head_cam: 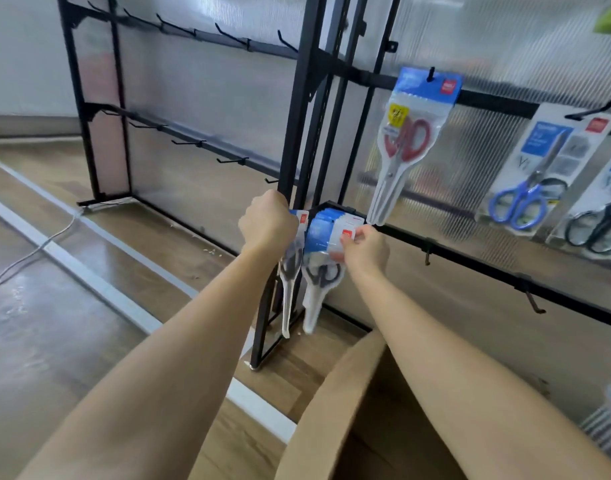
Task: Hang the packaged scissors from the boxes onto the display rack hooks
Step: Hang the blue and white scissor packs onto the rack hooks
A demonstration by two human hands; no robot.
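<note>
My left hand (267,221) grips the top of a packaged pair of dark-handled scissors (289,271) that hangs down beside a black upright of the display rack (297,109). My right hand (364,249) pinches the blue-and-white header cards of a bunch of scissor packs (319,258) at the low rail. The hook under these packs is hidden. Above, a red-handled scissor pack (406,143) hangs from a hook. Blue-handled scissors (536,181) and black-handled scissors (601,220) hang further right.
An open cardboard box (335,403) stands under my right forearm. Bare hooks (532,294) stick out of the low rail to the right, and more bare hooks (233,38) line the left rack section. A cable (30,252) lies on the wooden floor at left.
</note>
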